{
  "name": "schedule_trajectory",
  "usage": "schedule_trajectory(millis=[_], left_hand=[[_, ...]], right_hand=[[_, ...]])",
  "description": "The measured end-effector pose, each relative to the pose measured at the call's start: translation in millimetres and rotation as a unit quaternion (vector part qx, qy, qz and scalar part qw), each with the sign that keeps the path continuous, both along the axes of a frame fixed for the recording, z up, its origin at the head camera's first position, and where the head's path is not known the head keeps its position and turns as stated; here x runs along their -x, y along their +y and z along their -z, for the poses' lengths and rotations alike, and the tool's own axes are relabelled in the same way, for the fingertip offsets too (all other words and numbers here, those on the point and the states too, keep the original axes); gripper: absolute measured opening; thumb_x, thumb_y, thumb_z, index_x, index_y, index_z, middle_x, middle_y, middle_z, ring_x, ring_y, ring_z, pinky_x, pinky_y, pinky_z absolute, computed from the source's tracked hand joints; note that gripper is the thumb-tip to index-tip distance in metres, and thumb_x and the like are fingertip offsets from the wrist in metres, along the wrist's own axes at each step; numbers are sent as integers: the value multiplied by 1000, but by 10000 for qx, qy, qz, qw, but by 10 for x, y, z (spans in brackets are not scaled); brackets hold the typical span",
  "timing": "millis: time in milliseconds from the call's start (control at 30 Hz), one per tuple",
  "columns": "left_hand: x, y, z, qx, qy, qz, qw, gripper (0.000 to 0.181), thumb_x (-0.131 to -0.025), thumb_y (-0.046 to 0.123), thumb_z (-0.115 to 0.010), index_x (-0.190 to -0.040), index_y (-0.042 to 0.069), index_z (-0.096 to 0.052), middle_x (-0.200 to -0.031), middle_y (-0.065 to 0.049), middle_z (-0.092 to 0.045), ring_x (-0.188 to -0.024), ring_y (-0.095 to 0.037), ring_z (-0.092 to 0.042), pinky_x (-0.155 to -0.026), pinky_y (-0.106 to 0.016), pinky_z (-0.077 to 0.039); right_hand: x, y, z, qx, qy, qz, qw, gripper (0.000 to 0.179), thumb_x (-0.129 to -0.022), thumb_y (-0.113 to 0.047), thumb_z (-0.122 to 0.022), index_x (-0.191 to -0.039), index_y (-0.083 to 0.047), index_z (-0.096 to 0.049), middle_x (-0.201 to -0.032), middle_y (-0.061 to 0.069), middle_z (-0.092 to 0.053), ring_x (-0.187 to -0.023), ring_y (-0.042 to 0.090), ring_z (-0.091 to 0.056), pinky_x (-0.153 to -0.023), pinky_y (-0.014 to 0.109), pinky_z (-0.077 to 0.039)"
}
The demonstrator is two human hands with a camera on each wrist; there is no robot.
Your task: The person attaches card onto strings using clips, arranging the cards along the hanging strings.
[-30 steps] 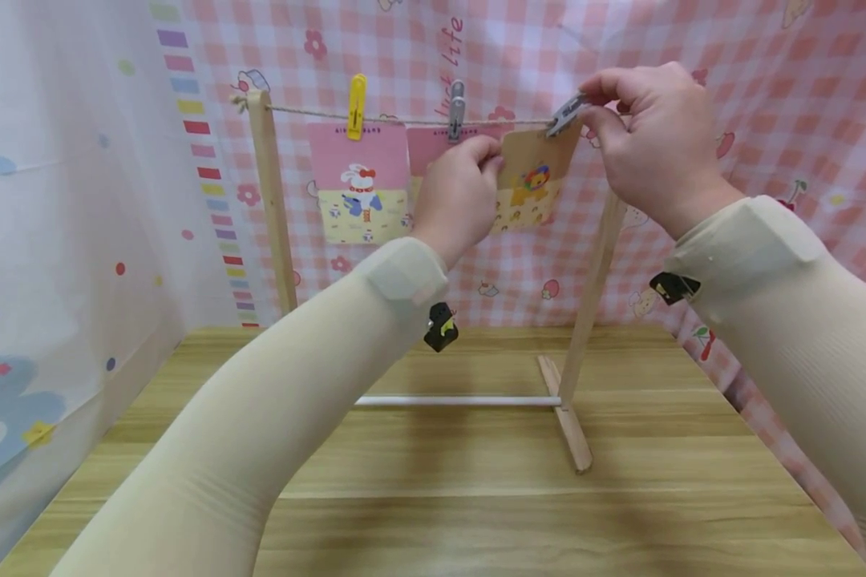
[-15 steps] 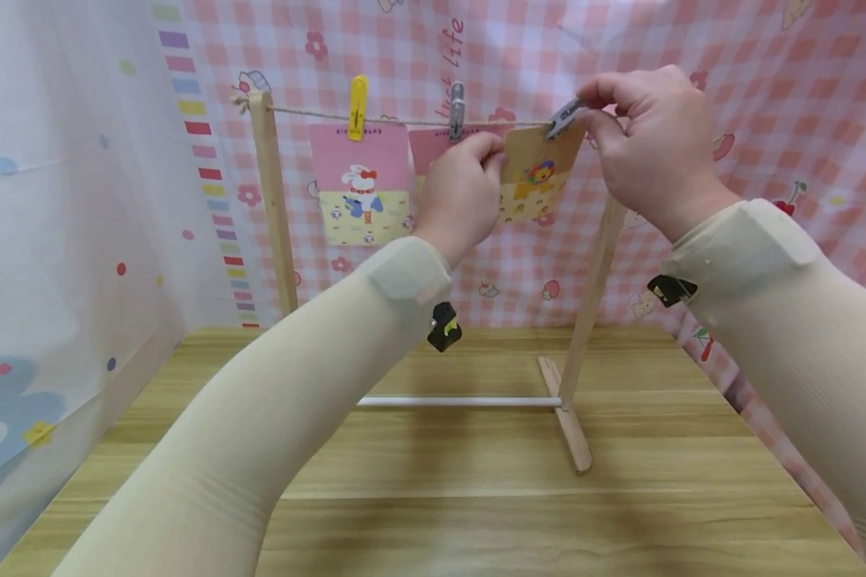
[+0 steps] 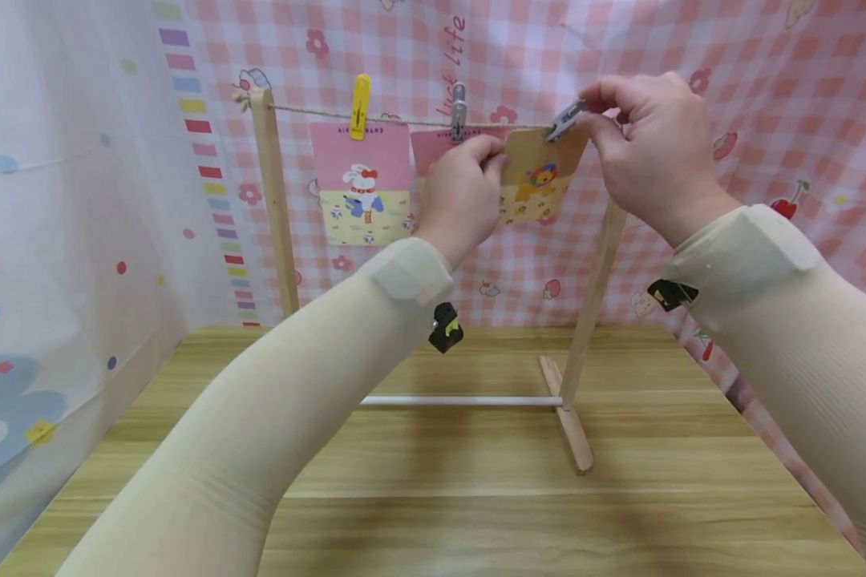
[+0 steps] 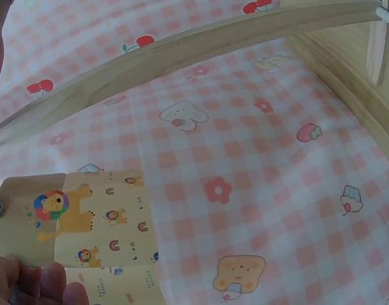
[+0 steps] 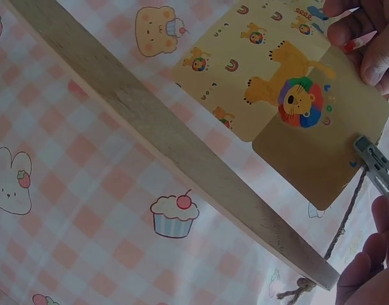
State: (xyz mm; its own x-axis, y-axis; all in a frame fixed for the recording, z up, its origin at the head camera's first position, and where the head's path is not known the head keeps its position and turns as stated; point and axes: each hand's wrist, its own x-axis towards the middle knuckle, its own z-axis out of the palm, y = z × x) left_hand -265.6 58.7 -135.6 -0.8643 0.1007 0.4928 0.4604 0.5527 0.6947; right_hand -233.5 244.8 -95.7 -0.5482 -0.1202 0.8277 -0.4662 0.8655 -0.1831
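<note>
My left hand (image 3: 463,192) pinches the left edge of a tan card (image 3: 541,172) with a lion on it. My right hand (image 3: 653,148) holds a grey clothespin (image 3: 564,122) between thumb and fingers. The clothespin leans to the right, its nose over the card's top edge at the twine (image 3: 310,113). In the right wrist view the clothespin (image 5: 374,162) overlaps the card's edge close to the twine (image 5: 347,219). The left wrist view has the card (image 4: 86,216) above the left fingertips.
A yellow clothespin (image 3: 359,108) holds a pink rabbit card (image 3: 361,156) on the twine. Another grey clothespin (image 3: 458,112) holds a pink card (image 3: 427,144), partly behind my left hand. Wooden posts (image 3: 274,192) support the twine above the wooden table (image 3: 433,513); a white rod (image 3: 469,401) runs low.
The lion card's lower part has risen slightly and its tilt has grown. My right hand is a little lower. Both hands keep their hold, and the other cards hang much as before.
</note>
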Motion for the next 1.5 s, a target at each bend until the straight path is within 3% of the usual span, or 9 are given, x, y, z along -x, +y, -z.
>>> schedule_trajectory(millis=[500,733,1100,1500], left_hand=[[5,2,3,75,-91,-5,9999,33,-112,33,-49,-142,27,-63,-135,8,-71,-112,-6,-67,-85,-21,-56],[10,7,4,177,-88,-61,9998,34,-113,33,-48,-142,27,-63,-134,9,-71,-103,-6,-66,-78,-22,-55],[0,3,18,207,-168,-40,9996,32,-113,34,-48,-140,26,-62,-131,8,-71,-98,-7,-64,-78,-22,-54],[-29,-15,34,122,-123,16,9998,31,-112,33,-50,-139,25,-63,-133,8,-71,-106,-6,-65,-85,-21,-55]], right_hand=[[5,6,-3,-103,-201,-58,9997,25,-107,-18,-59,-123,-6,-75,-114,11,-77,-102,22,-50,-85,27,-30],[9,-5,-14,-209,-339,-59,9992,30,-109,-19,-55,-132,-6,-70,-120,13,-73,-109,32,-51,-90,37,-33],[8,-1,-10,-200,-347,-83,9992,33,-108,-18,-57,-137,-6,-69,-121,15,-72,-115,36,-53,-97,46,-36],[3,-2,2,-259,-282,-90,9992,39,-108,-23,-59,-144,-7,-64,-130,18,-70,-116,38,-52,-99,48,-35]])
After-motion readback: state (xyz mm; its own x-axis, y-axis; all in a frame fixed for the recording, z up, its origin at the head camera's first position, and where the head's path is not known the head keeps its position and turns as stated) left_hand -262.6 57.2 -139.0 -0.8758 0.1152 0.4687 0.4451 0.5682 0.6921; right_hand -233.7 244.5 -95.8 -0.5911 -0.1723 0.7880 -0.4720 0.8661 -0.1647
